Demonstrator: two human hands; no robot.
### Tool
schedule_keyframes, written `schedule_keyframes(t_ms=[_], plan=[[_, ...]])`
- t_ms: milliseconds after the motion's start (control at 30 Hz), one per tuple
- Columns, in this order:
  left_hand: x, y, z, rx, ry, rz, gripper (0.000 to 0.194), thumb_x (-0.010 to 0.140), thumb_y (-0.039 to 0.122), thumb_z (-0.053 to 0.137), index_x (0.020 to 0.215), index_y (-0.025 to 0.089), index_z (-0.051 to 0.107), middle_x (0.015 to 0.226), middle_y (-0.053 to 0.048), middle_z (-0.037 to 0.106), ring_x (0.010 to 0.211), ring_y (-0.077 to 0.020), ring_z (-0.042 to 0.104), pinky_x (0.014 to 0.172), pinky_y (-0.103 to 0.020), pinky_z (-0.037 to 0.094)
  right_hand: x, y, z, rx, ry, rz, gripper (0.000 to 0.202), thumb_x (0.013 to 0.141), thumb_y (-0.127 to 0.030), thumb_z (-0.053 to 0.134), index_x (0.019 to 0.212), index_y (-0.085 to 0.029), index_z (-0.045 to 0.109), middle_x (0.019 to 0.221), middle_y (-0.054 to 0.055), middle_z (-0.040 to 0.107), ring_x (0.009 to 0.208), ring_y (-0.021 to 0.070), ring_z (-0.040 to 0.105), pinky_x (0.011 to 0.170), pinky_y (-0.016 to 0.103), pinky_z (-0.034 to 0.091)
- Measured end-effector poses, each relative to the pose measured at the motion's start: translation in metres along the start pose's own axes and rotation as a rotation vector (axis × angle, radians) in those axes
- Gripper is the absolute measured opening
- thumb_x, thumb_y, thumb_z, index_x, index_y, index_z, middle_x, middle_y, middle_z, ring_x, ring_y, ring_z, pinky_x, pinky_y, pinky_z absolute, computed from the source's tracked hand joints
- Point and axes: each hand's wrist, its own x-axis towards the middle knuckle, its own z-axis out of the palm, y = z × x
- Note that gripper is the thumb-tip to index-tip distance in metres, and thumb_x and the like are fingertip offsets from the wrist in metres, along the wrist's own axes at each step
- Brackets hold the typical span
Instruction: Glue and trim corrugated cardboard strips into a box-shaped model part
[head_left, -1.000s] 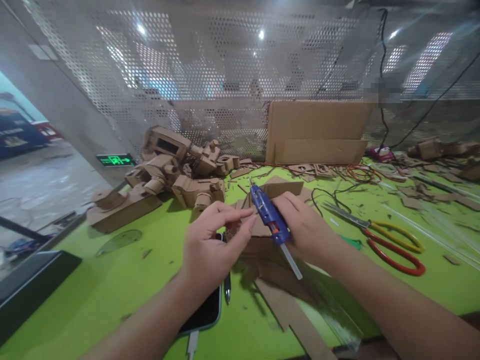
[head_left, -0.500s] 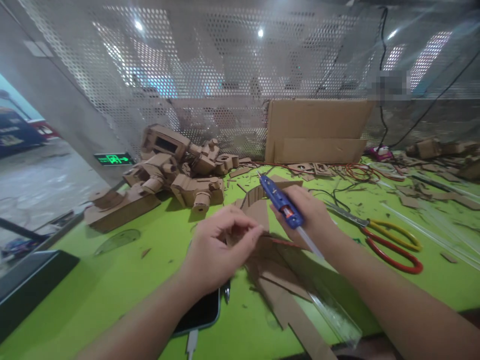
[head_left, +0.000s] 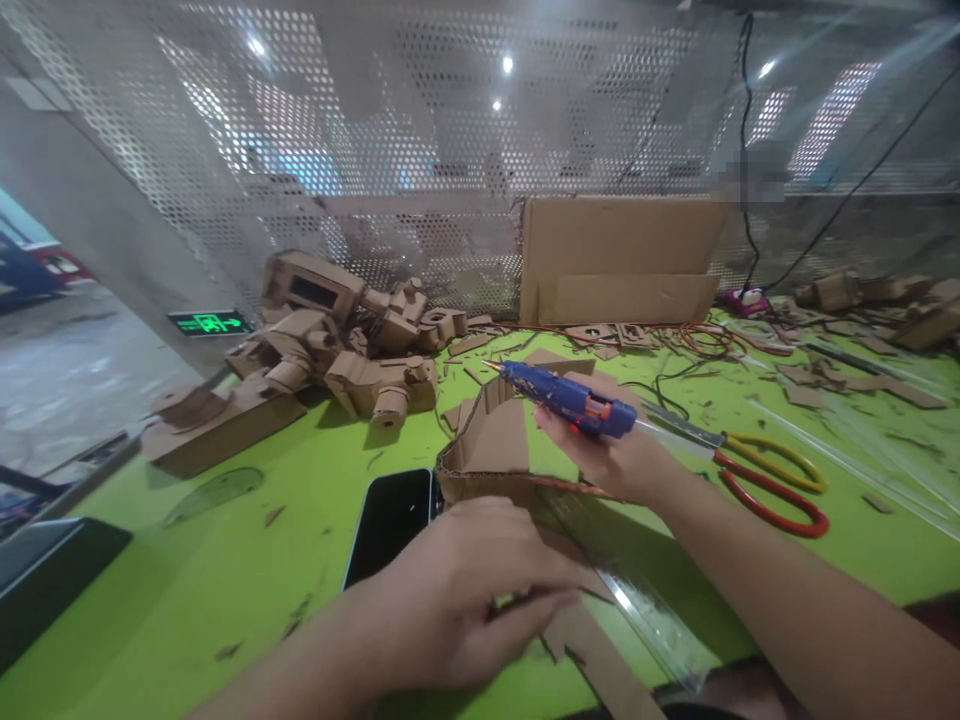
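Note:
My right hand (head_left: 600, 455) is wrapped round a blue hot glue gun (head_left: 566, 397), its nozzle pointing left and a clear glue stick (head_left: 675, 436) coming out of its back. Below the gun stands a curved-wall cardboard piece (head_left: 487, 440) with an open top. Nearer to me, my left hand (head_left: 472, 590) reaches right across the table, thumb and fingertips closed at a cardboard strip (head_left: 600, 655); the exact contact is partly hidden. Under that wrist lies a phone (head_left: 391, 520), partly covered. A clear plastic strip (head_left: 652, 620) lies right of the cardboard strip.
Scissors (head_left: 772, 480) with yellow and red handles lie at the right. Several built cardboard parts (head_left: 382, 385) are heaped at the back left. A large cardboard sheet (head_left: 622, 240) leans on the perforated screen. Scraps and cables (head_left: 705, 340) litter the green table (head_left: 225, 570).
My left hand has come down and toward me, from the curved cardboard piece to the cardboard strip. The glue gun has turned from pointing up and away to pointing left. The view shifted slightly.

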Motion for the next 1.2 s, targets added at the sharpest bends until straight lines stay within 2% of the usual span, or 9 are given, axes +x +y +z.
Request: schedule_keyframes(t_ms=[100,167,267,400,600,833,1000,1133,1200], plan=[[0.0,-0.004,-0.002,0.15,0.396,-0.125,0.015,0.09,0.013,0.078,0.1,0.024,0.077,0.074,0.004,0.078,0.058,-0.0103,0.067,0.058,-0.023,0.053,0.0,0.001,0.001,-0.021,-0.002,-0.065,0.012,0.093,-0.023,0.069,0.085,-0.023,0.061,0.071,-0.003,0.061,0.061,0.0136,0.052,0.059,0.027,0.043],[0.0,-0.008,-0.005,0.177,0.611,-0.197,0.018,0.089,0.013,0.079,0.102,0.026,0.077,0.069,0.007,0.072,0.052,-0.0067,0.06,0.048,-0.018,0.046,-0.001,0.003,0.003,-0.033,-0.038,-0.135,0.009,0.089,-0.017,0.069,0.091,-0.023,0.063,0.077,-0.002,0.065,0.062,0.0134,0.055,0.06,0.027,0.044],[0.002,-0.013,-0.009,0.215,0.765,-0.275,0.021,0.088,0.014,0.081,0.105,0.025,0.079,0.066,0.008,0.067,0.05,-0.0053,0.055,0.044,-0.017,0.041,-0.003,0.005,0.007,-0.049,-0.088,-0.243,0.017,0.087,-0.014,0.069,0.099,-0.023,0.063,0.084,0.001,0.068,0.069,0.0151,0.058,0.065,0.027,0.046],[0.004,-0.015,-0.012,0.262,0.782,-0.322,0.017,0.088,0.014,0.082,0.101,0.024,0.081,0.067,0.008,0.068,0.05,-0.0042,0.05,0.044,-0.016,0.039,-0.005,0.006,0.01,-0.056,-0.113,-0.26,0.018,0.089,-0.014,0.07,0.101,-0.024,0.062,0.085,0.001,0.067,0.073,0.016,0.059,0.069,0.028,0.047],[0.003,-0.015,-0.011,0.278,0.759,-0.319,0.011,0.089,0.013,0.079,0.092,0.024,0.079,0.071,0.007,0.073,0.057,-0.0048,0.057,0.054,-0.015,0.047,-0.005,0.004,0.01,-0.057,-0.128,-0.269,0.015,0.088,-0.015,0.068,0.098,-0.023,0.06,0.084,0.001,0.065,0.069,0.0151,0.055,0.066,0.027,0.046],[0.004,-0.012,-0.009,0.219,0.799,-0.343,0.013,0.087,0.017,0.083,0.099,0.022,0.079,0.064,0.008,0.067,0.05,-0.0046,0.051,0.044,-0.015,0.039,-0.005,0.003,0.009,-0.045,-0.109,-0.258,0.016,0.087,-0.015,0.069,0.098,-0.024,0.061,0.086,0.002,0.068,0.073,0.0163,0.06,0.068,0.028,0.048],[0.006,-0.011,-0.01,0.177,0.81,-0.377,0.006,0.089,0.018,0.08,0.093,0.022,0.08,0.066,0.006,0.07,0.052,-0.0059,0.053,0.047,-0.016,0.041,-0.006,0.007,0.01,-0.089,-0.123,-0.29,0.025,0.086,-0.013,0.069,0.107,-0.023,0.061,0.095,0.005,0.071,0.08,0.0179,0.064,0.071,0.029,0.051],[0.004,-0.013,-0.009,0.168,0.771,-0.358,0.008,0.092,0.017,0.075,0.095,0.024,0.078,0.06,0.008,0.063,0.047,-0.006,0.049,0.044,-0.016,0.039,-0.005,0.005,0.01,-0.059,-0.142,-0.288,0.023,0.086,-0.011,0.069,0.105,-0.022,0.062,0.094,0.005,0.07,0.08,0.0171,0.063,0.069,0.028,0.05],[0.002,-0.011,-0.008,0.17,0.69,-0.309,0.009,0.092,0.016,0.074,0.093,0.024,0.077,0.061,0.007,0.066,0.046,-0.0064,0.051,0.045,-0.017,0.039,-0.005,0.002,0.01,-0.035,-0.104,-0.246,0.018,0.086,-0.012,0.07,0.099,-0.022,0.063,0.088,0.003,0.069,0.076,0.0161,0.062,0.068,0.027,0.05]])
